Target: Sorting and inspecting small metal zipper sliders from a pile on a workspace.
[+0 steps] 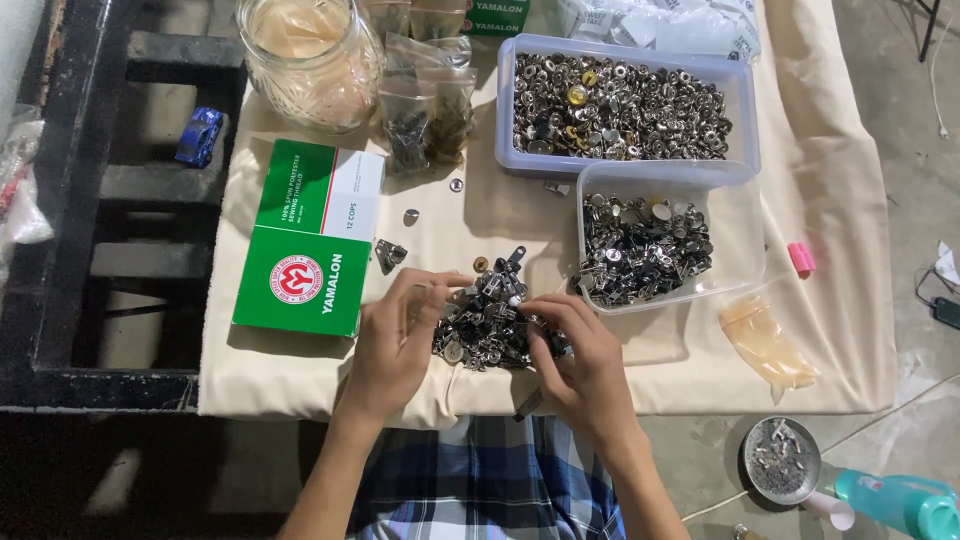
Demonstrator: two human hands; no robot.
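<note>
Sorting: both hands work at one pile (487, 325) of small metal parts on a cloth (300, 375).
Left hand (393, 340): fingers curled, thumb and forefinger pinching a small part at the pile's left edge.
Right hand (578, 362): fingers bent, tips pressed into the pile's right side; whether they grip a piece, cannot tell.
Pile: dark and silvery pieces, between the two hands, near the cloth's front edge.
Small tub (745, 255): clear, just right of the pile, holds similar dark parts.
Large tub (735, 120): behind the small one, touching it, full of silvery round fittings.
Box (310, 240): green and white, flat, left of the pile.
Jar (312, 60): glass, behind the box.
Bags (430, 110): clear, beside the jar, holding dark parts.
</note>
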